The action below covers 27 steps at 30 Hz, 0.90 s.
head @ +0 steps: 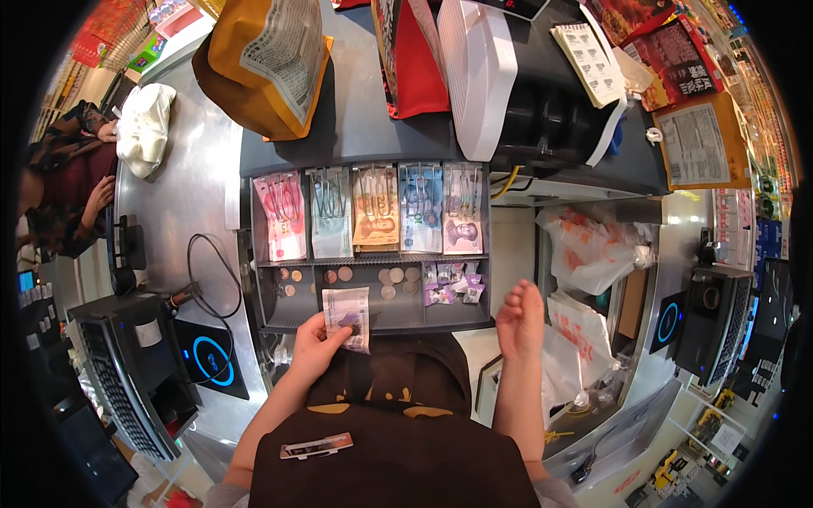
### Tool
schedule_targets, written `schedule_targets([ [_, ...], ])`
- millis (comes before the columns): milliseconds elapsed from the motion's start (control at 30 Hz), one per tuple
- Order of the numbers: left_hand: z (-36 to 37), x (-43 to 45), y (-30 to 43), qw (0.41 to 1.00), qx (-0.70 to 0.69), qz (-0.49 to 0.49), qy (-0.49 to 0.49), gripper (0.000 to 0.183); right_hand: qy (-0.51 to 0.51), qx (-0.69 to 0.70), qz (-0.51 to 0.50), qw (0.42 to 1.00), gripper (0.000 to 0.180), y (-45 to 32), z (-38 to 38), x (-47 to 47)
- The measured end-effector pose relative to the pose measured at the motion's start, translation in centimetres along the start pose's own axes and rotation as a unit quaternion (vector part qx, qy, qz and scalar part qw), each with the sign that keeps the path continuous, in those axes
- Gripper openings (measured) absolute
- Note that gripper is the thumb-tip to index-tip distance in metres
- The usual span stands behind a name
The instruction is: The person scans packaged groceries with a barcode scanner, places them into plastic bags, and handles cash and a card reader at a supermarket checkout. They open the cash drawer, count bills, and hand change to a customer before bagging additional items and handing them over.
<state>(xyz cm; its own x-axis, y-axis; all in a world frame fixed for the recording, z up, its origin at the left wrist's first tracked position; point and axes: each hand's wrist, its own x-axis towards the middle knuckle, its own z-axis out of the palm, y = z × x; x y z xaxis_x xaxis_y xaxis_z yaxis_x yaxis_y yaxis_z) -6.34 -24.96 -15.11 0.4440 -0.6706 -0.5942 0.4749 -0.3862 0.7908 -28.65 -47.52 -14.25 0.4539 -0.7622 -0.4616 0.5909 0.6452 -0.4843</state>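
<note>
My left hand [321, 348] holds a purple banknote [346, 311] between thumb and fingers, over the near edge of an open cash drawer [375, 330]. A dark round thing, perhaps a coin, lies under the thumb. Curled fingers mark my right hand [521, 317], raised just right of the drawer; whether it holds anything cannot be seen. Wire clips press down red notes [281, 235], green notes [331, 238], brown notes [376, 232], blue notes [421, 235] and purple notes [463, 238]. Nearer me are silver coins [396, 275], copper-coloured coins [344, 274] and small purple-wrapped packets [438, 296].
Behind the drawer stand a golden bag [273, 70], a red bag [413, 63] and a white device [483, 82]. Plastic bags [584, 254] fill the right side. At left are a cable [238, 279], a keyboard [120, 381] and a white bag [146, 130] beside another person's hands [98, 193].
</note>
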Motion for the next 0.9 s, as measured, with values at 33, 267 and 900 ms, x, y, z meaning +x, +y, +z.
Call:
schedule_targets([
  [33, 0.1, 0.0, -0.1, 1.000, -0.007, 0.008, 0.009, 0.024, -0.051, 0.081, 0.001, 0.995, 0.011, -0.6, -0.1, -0.2],
  [267, 0.1, 4.1, 2.4, 0.998, 0.000, 0.051, 0.047, 0.023, -0.343, -0.422, 0.336, 0.769, 0.013, 1.8, 3.0, -0.1],
  [900, -18.7, 1.0, 13.0, 0.805, -0.333, 0.247, 0.425, 0.018, -0.365, -0.724, -0.001, 0.586, 0.017, 16.5, 15.7, 13.5],
])
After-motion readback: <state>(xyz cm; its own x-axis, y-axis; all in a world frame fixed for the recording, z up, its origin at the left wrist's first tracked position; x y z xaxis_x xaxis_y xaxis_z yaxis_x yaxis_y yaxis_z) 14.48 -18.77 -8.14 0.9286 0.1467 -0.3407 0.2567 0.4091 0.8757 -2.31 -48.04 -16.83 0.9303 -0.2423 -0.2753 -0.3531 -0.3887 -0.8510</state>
